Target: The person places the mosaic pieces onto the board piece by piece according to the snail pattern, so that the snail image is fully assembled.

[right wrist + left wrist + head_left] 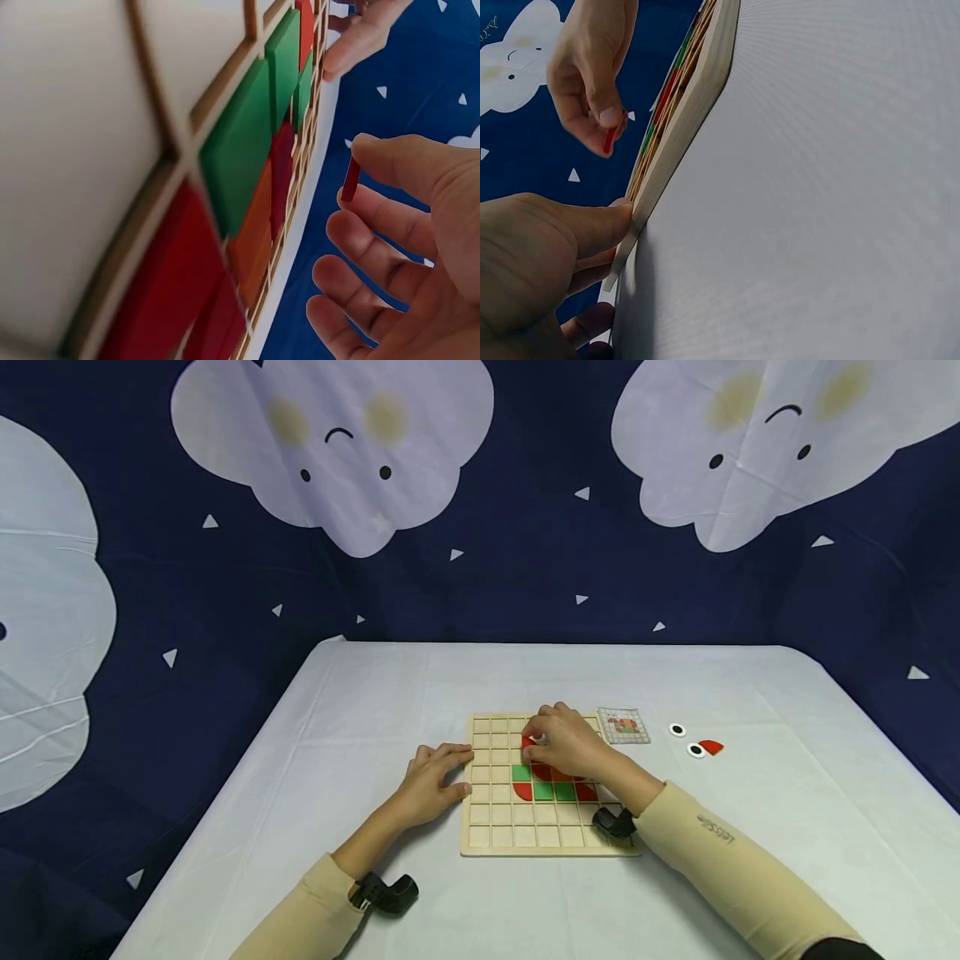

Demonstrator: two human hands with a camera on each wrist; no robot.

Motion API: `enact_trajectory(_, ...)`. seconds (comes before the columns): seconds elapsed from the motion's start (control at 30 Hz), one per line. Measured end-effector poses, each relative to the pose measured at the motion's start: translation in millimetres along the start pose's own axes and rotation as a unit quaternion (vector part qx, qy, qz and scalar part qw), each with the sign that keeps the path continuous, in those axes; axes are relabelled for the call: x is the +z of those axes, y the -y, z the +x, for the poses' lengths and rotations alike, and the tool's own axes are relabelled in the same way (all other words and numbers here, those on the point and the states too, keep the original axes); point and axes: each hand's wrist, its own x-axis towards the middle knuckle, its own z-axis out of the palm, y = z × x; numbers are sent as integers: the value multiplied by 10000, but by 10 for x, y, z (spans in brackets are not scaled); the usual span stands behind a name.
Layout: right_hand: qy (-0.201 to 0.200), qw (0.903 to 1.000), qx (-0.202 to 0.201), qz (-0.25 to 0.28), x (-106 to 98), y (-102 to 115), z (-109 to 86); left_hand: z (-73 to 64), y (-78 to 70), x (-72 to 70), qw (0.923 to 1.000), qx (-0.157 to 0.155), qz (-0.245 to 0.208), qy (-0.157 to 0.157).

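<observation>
My right hand [566, 742] is above a wooden grid board [480, 839], pinching a small red tile [350, 180] between thumb and index finger. Its other fingers are loosely bent in the right wrist view. At the board's left edge, my left hand [431, 785] rests its thumb and fingertips against the rim. Set in the grid are green tiles [543, 791], red tiles with curved edges [522, 791] and an orange tile [255, 229]. My right hand and forearm hide part of the grid in the head view.
A pattern card [624, 726] with a gridded picture lies at the board's upper right. Farther right on the white table [750, 860] are two round eye pieces [677, 730] and a red curved tile [711, 747]. A dark blue cloud-print cloth [525, 593] hangs behind.
</observation>
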Motion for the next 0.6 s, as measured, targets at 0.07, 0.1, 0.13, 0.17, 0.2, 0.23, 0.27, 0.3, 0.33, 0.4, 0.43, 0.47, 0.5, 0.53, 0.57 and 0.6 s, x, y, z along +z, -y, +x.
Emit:
enact_trajectory(0.07,80,9999,11,65,21,27,36,-1,-4,-3,10000,9,-11,-9)
enact_trajectory(0.1,131,9999,37,78,32,36,53,-2,-9,-8,10000,18,-21,-8)
enact_trajectory(0.13,187,9998,54,103,40,46,68,-1,-11,-9,10000,23,-27,-16)
enact_trajectory(0.17,267,9995,106,154,49,53,83,-1,-13,-10,10000,25,-27,-28)
enact_trajectory(0.2,328,9992,128,168,59,58,95,-1,-15,-11,10000,29,-24,-36)
enact_trajectory(0.23,380,9990,136,165,69,63,107,-3,-15,-11,10000,29,-21,-39)
enact_trajectory(0.27,430,9989,151,142,78,66,117,-3,-16,-11,10000,29,-15,-41)
enact_trajectory(0.3,466,9987,155,99,89,66,126,-3,-16,-10,10000,31,-7,-46)
enact_trajectory(0.33,493,9986,159,74,99,66,135,-4,-15,-10,10000,29,-2,-46)
enact_trajectory(0.4,528,9985,173,10,117,64,148,-5,-14,-8,10000,28,2,-53)
enact_trajectory(0.43,536,9984,173,-34,123,63,154,-5,-14,-8,10000,29,-2,-59)
enact_trajectory(0.47,542,9984,176,-56,128,61,156,-4,-13,-7,10000,25,-4,-61)
enact_trajectory(0.5,550,9983,171,-72,130,62,156,-4,-12,-6,10000,22,-1,-62)
enact_trajectory(0.53,555,9983,165,-84,132,63,156,-4,-12,-6,10000,19,1,-61)
enact_trajectory(0.57,562,9982,155,-103,133,63,155,-3,-11,-6,10000,14,1,-58)
enact_trajectory(0.6,568,9982,140,-123,136,63,154,-4,-9,-5,10000,11,0,-55)
